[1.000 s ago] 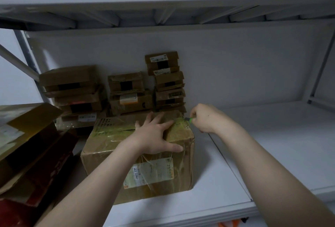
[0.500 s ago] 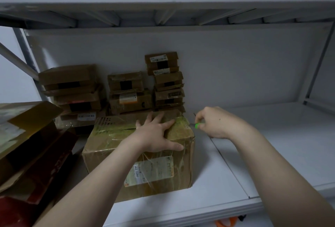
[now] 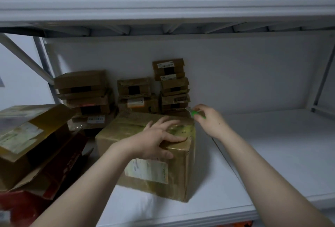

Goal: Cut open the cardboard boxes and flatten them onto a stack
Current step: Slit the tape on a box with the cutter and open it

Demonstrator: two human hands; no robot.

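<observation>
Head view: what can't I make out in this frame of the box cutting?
All in the head view:
The green cutter: the right hand covers most of it; blade tip blurred, contact with the taped box unclear.
The box's top seam: partly under the left hand.
The shipping label: print too blurred to read.
The opened boxes at left: cut off by the frame edge.

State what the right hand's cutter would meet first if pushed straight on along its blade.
Probably the stack of small boxes; depth unclear, possibly the far corner of the large box.
</observation>
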